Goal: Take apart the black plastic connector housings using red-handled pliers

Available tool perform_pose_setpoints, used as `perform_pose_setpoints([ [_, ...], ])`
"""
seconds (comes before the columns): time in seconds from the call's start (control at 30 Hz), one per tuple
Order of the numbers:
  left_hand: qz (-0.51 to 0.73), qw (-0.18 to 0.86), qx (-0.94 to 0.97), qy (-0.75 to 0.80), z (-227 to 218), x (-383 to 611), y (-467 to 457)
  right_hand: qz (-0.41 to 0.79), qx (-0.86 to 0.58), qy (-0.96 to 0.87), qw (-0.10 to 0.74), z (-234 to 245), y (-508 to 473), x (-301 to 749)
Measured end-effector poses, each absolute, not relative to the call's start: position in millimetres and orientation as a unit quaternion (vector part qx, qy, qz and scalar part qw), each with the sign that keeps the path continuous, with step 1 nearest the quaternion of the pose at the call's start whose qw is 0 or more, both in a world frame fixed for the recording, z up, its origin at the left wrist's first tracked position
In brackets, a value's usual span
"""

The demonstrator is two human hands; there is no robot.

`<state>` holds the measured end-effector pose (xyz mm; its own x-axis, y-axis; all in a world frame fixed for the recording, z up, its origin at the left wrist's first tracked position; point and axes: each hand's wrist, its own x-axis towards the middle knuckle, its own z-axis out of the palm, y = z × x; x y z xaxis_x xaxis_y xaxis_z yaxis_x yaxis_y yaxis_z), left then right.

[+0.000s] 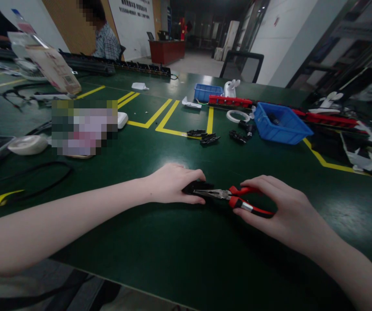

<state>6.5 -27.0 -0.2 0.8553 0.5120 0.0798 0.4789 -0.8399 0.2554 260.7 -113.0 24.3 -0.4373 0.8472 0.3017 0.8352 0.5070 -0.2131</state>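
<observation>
My left hand (176, 183) grips a small black part (192, 187) between thumb and fingers, low over the green table (173, 242). In my right hand (279, 203) is a pair of red-and-black needle-nose pliers (237, 201), the fingers wrapped round both handles. The jaws of the pliers point left and lie at the black part, slightly apart. Whether they pinch it, I cannot make out. Farther off on the table lie several similar dark pieces (209, 138), and another dark cluster (238, 137) is to their right.
A blue bin (281, 125) stands right of centre, with a smaller blue bin (208, 93) behind. Red strips (230, 102) run along the far side. Tape rolls, a bottle (54, 67) and a black cable (65, 172) lie left. A person (106, 41) sits across.
</observation>
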Motion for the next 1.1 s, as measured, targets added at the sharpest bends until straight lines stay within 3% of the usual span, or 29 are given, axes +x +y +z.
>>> perform_pose_setpoints([
  [0.6, 0.061, 0.072, 0.968, 0.233, -1.9, 9.3, -25.3, -0.166, -0.403, -0.884, 0.17, 15.6, -110.3, 261.0],
  [1.1, 0.057, 0.057, 0.971, 0.226, 0.8, 10.5, -26.7, -0.033, -0.464, -0.866, 0.184, 8.1, -108.2, 264.3],
])
